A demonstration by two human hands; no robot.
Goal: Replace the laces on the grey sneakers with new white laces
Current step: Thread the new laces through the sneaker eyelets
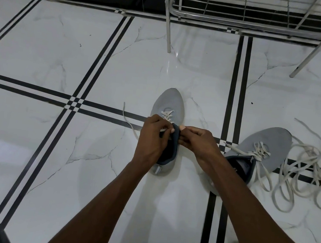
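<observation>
Left hand (152, 135): curling its fingers at the collar of the middle sneaker (168, 110), pinching what looks like a lace end against the tongue.
Right hand (198, 139): pinching the dark tongue edge from the other side, thumb on top, likely bracing it so the eyelets are staying open for threading.
Lace in work (167, 115): crossing through the lower eyelets only; one loose tail (125, 117) is trailing out to the left across the floor. My read is that lacing is partway up this shoe.
Middle sneaker position: sitting flat on the floor, toe pointing away from the person, heel nearest, which is putting the eyelets straight under both hands.
Second sneaker (264, 147): lying to the right, laced but slack, with ends dangling beside its opening; whether those are new or old laces I cannot tell.
Spare laces (303, 177): heaped in loose loops just beyond the second sneaker, touching its toe side.
Floor (62, 57): glossy white marble-look tiles with black stripe borders, reflecting light.
Room: a metal wire rack (251, 13) is standing at the far wall, above a black skirting band.
</observation>
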